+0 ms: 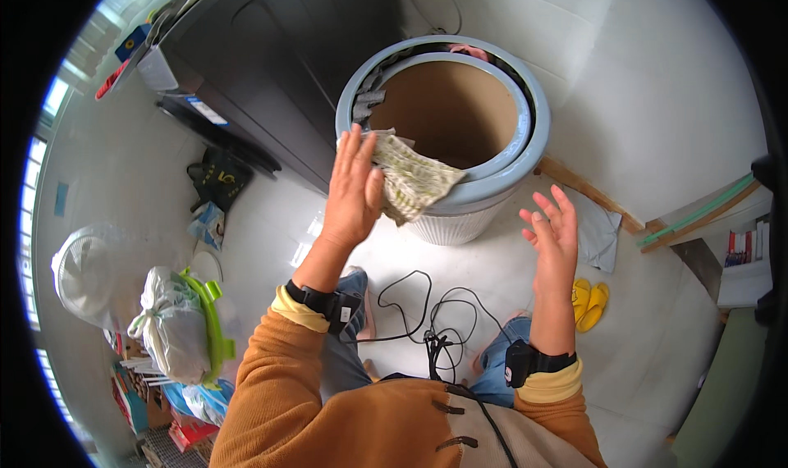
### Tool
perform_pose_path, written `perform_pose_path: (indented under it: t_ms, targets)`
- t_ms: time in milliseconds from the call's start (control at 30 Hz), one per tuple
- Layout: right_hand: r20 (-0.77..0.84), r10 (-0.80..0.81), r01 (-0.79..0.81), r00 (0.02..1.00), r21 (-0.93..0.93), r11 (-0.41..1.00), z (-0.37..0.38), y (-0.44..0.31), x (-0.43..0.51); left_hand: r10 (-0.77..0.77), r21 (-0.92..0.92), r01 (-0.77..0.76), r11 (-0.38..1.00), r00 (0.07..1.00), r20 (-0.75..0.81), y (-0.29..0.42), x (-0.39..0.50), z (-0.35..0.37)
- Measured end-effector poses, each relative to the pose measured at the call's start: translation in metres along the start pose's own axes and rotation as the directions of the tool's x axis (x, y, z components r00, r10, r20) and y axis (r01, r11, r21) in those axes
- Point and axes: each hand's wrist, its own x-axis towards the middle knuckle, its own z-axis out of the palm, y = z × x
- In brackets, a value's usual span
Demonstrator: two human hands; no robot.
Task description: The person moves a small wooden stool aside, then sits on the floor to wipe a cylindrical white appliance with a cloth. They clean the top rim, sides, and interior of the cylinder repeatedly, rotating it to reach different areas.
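My left hand [355,188] is at the near left rim of a round bin [534,137] with a blue-grey rim and a white ribbed body. Beside and partly beneath its fingers, a green-and-white patterned cloth [414,179] drapes over the rim; whether the fingers grip it cannot be told. My right hand [552,237] is raised to the right of the bin, fingers apart, holding nothing. Inside the outer rim sits a second blue-grey ring [523,114] around a brown interior. Grey fabric [367,105] and pink fabric [469,52] show between the two rings.
A dark appliance [265,56] stands left of the bin. Black cables [437,339] lie between my feet. Yellow slippers [591,305] and a grey plastic bag [594,231] are on the floor at right. At left are a dark bag [218,176] and a tied white bag [172,326].
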Motion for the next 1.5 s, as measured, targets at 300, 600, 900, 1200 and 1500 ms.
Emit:
perform_pose_path:
  t_ms: [300,600,900,1200,1500]
  targets:
    - [0.04,0.008,-0.009,0.999,0.04,0.999,-0.002,-0.001,0.002,-0.233,0.073,0.223,0.972,0.955,0.183,-0.111,0.108,0.016]
    - [0.0,0.023,-0.023,1.0,0.026,0.999,-0.02,-0.006,-0.001,-0.306,0.041,0.304,0.952,0.933,0.189,-0.079,0.079,0.01]
    - [0.063,-0.001,-0.004,0.998,0.079,0.997,-0.025,-0.007,-0.002,-0.203,0.122,0.179,0.976,0.955,0.217,-0.131,0.192,0.046]
    - [0.092,-0.004,0.0,0.996,0.04,0.999,-0.022,-0.005,-0.001,-0.054,0.13,0.017,0.991,0.956,0.288,-0.077,0.308,0.126]
    - [0.102,-0.052,0.043,0.993,0.089,0.995,-0.03,-0.006,-0.003,0.378,-0.269,-0.308,0.913,0.887,0.265,0.091,0.274,0.198]
